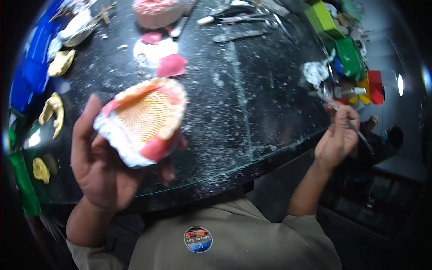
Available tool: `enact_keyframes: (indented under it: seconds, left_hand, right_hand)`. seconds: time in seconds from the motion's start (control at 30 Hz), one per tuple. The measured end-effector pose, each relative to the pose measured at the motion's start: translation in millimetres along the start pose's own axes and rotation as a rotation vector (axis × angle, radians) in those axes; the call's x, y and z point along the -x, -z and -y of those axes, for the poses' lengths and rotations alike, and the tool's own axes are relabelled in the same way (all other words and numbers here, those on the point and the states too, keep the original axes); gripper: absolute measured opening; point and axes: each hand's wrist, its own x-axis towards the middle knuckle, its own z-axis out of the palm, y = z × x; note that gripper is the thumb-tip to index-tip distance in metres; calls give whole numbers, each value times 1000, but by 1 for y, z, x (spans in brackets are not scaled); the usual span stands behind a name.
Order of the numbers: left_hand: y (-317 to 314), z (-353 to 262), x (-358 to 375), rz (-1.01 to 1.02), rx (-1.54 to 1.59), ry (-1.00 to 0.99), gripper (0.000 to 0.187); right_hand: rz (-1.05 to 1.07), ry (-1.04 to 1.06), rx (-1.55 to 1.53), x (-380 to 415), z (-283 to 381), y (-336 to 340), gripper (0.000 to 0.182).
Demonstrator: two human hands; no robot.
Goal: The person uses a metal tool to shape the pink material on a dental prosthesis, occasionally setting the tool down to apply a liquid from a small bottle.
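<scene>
Denture model, white plaster base w/ pink wax rim and an orange mesh-like palate, sits in the left hand: fingers curled under and behind it, thumb up along its left side, firm grasp, held tilted above the near-left part of the black glass table, not touching the top. Right hand is off the near-right edge of the table, fingers pinched shut on a thin metal instrument; its tip points up-left toward the edge, handle runs down-right past the fingers. Just beyond that hand, at the right edge, a lump of white plaster and a small bottle. Past them along the far-right edge, green, yellow and red boxes. Mid-table, beyond the model, a pink wax piece lies touching a white disc; another pink-and-white cast at the far edge. Metal hand tools lie flat near the far edge, center-right. Along the left edge, yellowish casts spaced apart, w/ blue trays behind them. White dust and crumbs cover the top. Person's beige shirt w/ a round sticker shows at the bottom.
</scene>
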Motion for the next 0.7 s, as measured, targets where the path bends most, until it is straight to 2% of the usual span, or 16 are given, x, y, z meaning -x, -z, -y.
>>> enact_keyframes:
  seconds: [0.07, 0.1, 0.17, 0.23, 0.7]
  left_hand:
    - [0, 4, 1, -49, -35, -1, 66]
    - [6, 7, 0, -11, -92, -46, 66]
    - [1, 7, -1, -51, -66, -3, 64]
    - [6, 7, -1, 0, -83, -4, 63]
    - [3, 6, -1, 14, -89, -16, 63]
  right_hand:
    - [-61, -80, 38, 20, -15, 22, 11]
    - [-86, -141, 33, 29, -18, 27, 11]
    - [-100, -182, 8, 42, -23, 31, 11]
    - [-116, -164, 3, 48, -28, 29, 11]
    - [-81, -125, 60, 52, -31, 27, 9]
